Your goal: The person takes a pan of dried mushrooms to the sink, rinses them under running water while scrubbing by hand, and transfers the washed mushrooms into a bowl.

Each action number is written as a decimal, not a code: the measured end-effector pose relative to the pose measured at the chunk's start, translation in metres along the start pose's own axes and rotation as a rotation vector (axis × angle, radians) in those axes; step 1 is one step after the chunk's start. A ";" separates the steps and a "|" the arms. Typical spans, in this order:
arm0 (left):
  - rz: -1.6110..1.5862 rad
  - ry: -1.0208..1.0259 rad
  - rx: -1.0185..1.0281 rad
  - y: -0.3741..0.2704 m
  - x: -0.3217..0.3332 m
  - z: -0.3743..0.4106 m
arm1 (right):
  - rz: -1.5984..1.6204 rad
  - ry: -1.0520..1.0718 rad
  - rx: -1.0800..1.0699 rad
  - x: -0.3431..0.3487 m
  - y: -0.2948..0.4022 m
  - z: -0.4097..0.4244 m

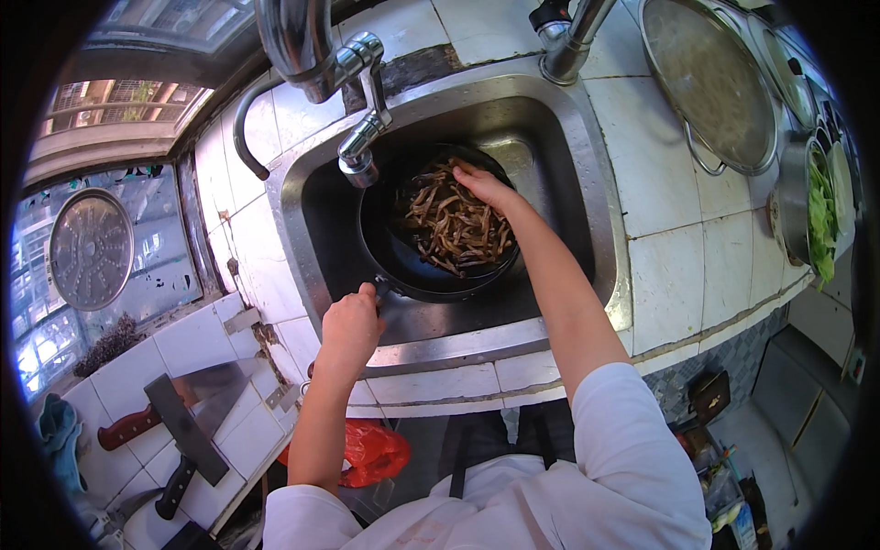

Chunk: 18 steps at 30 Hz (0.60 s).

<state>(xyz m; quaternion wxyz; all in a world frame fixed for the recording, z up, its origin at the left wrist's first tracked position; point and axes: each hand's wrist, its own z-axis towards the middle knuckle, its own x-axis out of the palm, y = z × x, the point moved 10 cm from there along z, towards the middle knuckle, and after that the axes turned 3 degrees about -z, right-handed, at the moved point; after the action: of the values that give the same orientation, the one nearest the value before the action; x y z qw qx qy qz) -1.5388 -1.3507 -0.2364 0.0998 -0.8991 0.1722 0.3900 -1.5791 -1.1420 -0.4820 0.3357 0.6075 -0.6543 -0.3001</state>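
Note:
A black frying pan (375,254) sits inside the stainless-steel sink (550,275), with water and a heap of brown, shrivelled food strips (457,223), possibly dried beans, in it. Around the pan's handle (383,287), at the near left, the fingers of my left hand (350,323) are closed. My right hand (485,187) reaches over the pan's right rim and touches the far right side of the heap. Its fingertips are partly hidden, so whether they pinch any strips is unclear. A chrome faucet with a jointed spout (359,161) hangs above the pan's far left edge.
Cleavers with a red handle (130,426) and a black handle (177,487) lie on the left tiles near a dark rectangular block (184,430). At right stand a large pot of cloudy liquid (711,82) and a metal bowl of green leaves (797,199). A red plastic bag (375,450) hangs below the counter.

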 end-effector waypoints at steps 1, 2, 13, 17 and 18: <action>0.002 0.000 0.003 -0.001 0.000 0.000 | -0.027 -0.015 -0.007 -0.002 -0.002 0.002; 0.007 -0.004 0.007 -0.002 -0.001 0.000 | -0.054 -0.031 -0.014 -0.004 -0.004 0.003; 0.031 0.007 0.016 -0.002 -0.003 0.002 | -0.097 -0.040 -0.023 -0.006 -0.007 0.007; 0.041 0.007 0.028 0.000 -0.002 0.003 | -0.043 -0.034 -0.030 -0.005 -0.006 0.005; 0.043 0.005 0.031 -0.002 -0.004 0.002 | -0.024 -0.036 -0.028 -0.005 -0.006 0.004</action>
<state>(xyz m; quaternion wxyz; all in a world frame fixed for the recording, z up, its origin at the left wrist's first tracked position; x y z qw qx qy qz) -1.5420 -1.3477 -0.2346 0.1048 -0.8945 0.1974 0.3871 -1.5791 -1.1374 -0.4896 0.3288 0.6049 -0.6487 -0.3242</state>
